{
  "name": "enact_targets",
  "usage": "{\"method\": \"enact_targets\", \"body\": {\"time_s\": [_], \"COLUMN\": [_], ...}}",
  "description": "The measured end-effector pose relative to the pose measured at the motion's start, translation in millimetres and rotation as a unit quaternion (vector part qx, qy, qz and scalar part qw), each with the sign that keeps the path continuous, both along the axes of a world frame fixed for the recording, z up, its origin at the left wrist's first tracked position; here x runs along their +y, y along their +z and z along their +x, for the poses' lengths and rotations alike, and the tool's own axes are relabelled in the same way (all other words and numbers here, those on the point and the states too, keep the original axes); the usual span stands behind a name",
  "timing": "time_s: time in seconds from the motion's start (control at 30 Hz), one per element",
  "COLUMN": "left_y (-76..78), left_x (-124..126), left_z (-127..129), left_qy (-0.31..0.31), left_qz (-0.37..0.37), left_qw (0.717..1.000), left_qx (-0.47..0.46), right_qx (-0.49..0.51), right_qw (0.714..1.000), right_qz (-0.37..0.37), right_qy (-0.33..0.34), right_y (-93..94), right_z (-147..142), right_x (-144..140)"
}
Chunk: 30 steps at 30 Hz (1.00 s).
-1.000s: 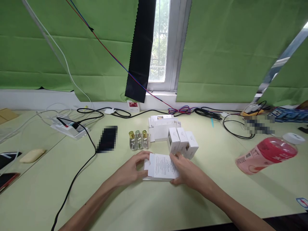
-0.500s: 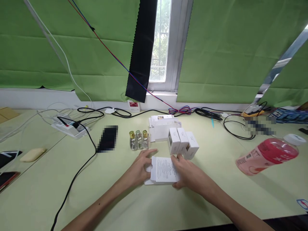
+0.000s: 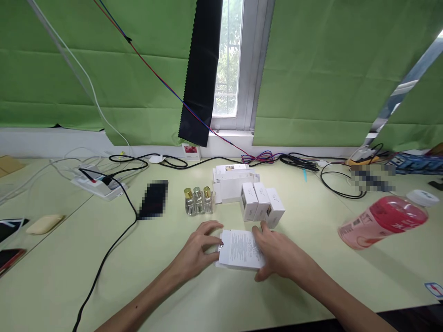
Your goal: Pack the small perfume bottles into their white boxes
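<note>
Hands are meeting over a flat white carton (image 3: pixel 240 249) that is lying on the pale green tabletop (image 3: pixel 221 295), in the head view, the only one here. The left hand (image 3: pixel 199 246) is pressing against the carton's left end, fingers curled around the flap there, thumb tucked under the edge. The right hand (image 3: pixel 277 251) is gripping the carton's right side, fingers spread over its printed top and thumb at the near edge. Both hands are thus closing on the same carton, neither one lying free.

Taking the carton as landmark: just behind it and a little to the right, three small white boxes (image 3: pixel 262 206) are standing upright, touching one another in a row. Behind it and slightly to the left, three small glass bottles with gold caps (image 3: pixel 198 200) are standing side by side. Further back, behind the row of boxes, a stack of flat white packaging (image 3: pixel 232 183) is lying. Well to the carton's right, a pink bottle with a white cap (image 3: pixel 384 220) is lying on its side. To the left of the carton, a black cable (image 3: pixel 114 244) is running across the tabletop toward a white power strip (image 3: pixel 98 186), which is sitting far back on the left. Far left of the carton, near the edge of the view, a pale yellow bar (image 3: pixel 44 223) is resting. Behind everything, green blinds (image 3: pixel 328 69) are hanging before a window (image 3: pixel 228 60).
</note>
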<state>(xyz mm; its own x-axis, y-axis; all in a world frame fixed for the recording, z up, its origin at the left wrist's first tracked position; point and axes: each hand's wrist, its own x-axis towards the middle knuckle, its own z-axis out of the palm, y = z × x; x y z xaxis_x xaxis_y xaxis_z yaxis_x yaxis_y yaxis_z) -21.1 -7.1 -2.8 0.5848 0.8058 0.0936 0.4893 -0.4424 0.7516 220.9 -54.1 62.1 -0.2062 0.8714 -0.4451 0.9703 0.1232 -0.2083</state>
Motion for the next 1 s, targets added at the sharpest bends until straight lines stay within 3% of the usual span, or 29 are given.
{"method": "enact_targets", "body": {"time_s": [0.27,0.5,0.63,0.77,1.0], "left_y": [19.6,32.9,48.2,63.7,80.9], "left_x": [1.9,8.7,9.1,7.7,7.8], "left_z": [-44.9,-74.1,-79.3,-81.1,-73.2], "left_qy": [0.051,0.058,0.056,0.095,0.155], "left_qz": [-0.018,0.025,-0.013,-0.044,0.022], "left_qw": [0.997,0.996,0.996,0.992,0.984], "left_qx": [0.048,0.065,0.072,0.072,0.083], "right_qx": [0.0,-0.006,-0.008,-0.005,-0.004], "right_qw": [1.0,1.0,1.0,1.0,1.0], "right_qz": [-0.004,-0.009,-0.008,-0.009,-0.011], "right_qy": [0.002,0.001,0.005,0.001,0.003], "right_y": [-0.6,1.0,0.1,2.4,1.3], "right_z": [0.5,-0.4,0.3,-0.1,-0.3], "right_x": [0.1,-0.9,-0.7,-1.2,-1.7]}}
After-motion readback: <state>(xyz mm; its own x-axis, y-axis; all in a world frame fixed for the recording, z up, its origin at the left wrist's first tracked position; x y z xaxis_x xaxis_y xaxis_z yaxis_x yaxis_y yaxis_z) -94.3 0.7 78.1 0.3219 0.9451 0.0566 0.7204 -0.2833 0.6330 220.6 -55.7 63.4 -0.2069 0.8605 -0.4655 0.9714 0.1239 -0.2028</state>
